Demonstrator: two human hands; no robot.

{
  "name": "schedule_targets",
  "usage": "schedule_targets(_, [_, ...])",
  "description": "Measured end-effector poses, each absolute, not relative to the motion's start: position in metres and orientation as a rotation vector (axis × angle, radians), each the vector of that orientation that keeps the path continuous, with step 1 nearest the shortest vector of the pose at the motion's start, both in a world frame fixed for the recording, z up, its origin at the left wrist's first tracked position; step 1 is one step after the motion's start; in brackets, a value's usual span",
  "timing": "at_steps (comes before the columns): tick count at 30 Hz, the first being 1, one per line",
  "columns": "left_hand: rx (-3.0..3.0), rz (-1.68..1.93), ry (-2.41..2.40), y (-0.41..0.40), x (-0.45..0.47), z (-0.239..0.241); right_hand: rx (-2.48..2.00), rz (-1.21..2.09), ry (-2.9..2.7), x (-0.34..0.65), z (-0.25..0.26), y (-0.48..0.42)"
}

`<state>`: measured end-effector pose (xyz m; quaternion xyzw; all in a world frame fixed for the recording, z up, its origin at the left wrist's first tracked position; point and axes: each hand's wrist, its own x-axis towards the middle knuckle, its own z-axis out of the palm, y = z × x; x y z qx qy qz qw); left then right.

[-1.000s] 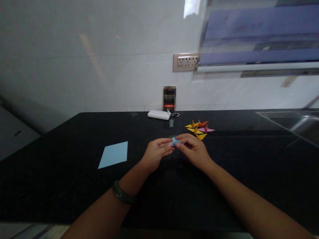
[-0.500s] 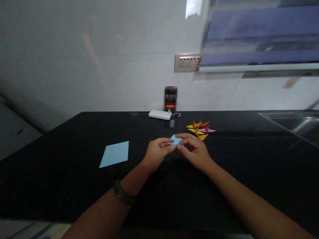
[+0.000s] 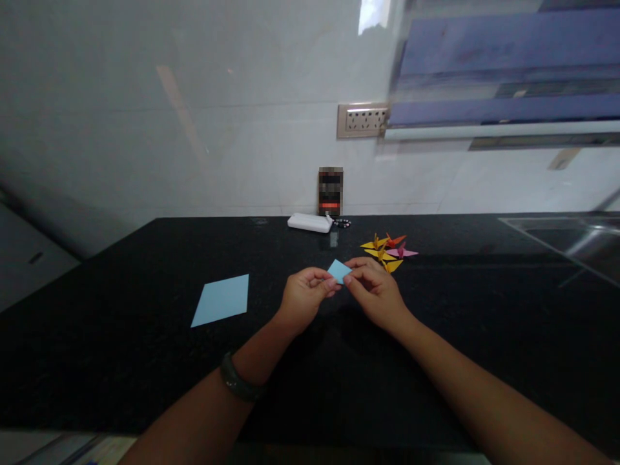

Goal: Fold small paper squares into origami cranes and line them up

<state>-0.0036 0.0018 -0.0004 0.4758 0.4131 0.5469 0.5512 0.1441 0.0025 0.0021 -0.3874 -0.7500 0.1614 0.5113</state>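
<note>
A small folded piece of light blue paper (image 3: 340,270) is held up between both hands over the dark counter. My left hand (image 3: 306,296) pinches its left corner between thumb and fingers. On the other side, my right hand (image 3: 376,290) grips the right edge, thumb in front and fingers behind. The paper looks like a diamond with one corner pointing up; its lower folds are partly covered by the thumbs. To the left lies a flat sheet of light blue paper (image 3: 221,301). Several folded paper cranes (image 3: 382,253) in yellow, orange and pink sit just beyond my right hand.
A white power-bank-like block (image 3: 310,223) with a beaded strap lies near the wall. Behind it a phone-like object (image 3: 330,192), pixelated, leans on the wall below a socket panel (image 3: 362,121). A sink edge (image 3: 557,248) is at the right of the black counter (image 3: 121,361).
The folded blue paper has turned to show a larger diamond face toward me. My fingers have shifted on its sides, uncovering more of it. The view has moved slightly.
</note>
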Motion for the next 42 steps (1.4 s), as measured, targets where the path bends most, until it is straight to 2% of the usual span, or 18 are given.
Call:
schedule_targets(11, [1.148,1.297,0.965,0.0,-0.005,0.002,-0.967,0.524,-1.739,0.144,-0.001,0.004])
schedule_targets(18, [1.353,1.212,1.073,0.001,-0.008,0.002,-1.068,1.179,-1.624,0.147,-0.003,0.009])
schedule_targets(23, [1.457,1.247,1.054,0.001,-0.011,0.001,-1.09,1.428,-1.63,0.146,0.001,0.004])
schedule_targets(31, [1.241,1.211,0.994,-0.002,-0.008,0.008,-0.989,1.515,-1.463,0.14,-0.001,0.001])
schedule_targets(42, [1.251,1.283,1.092,-0.001,-0.006,0.007,-1.033,1.484,-1.483,0.135,-0.003,-0.003])
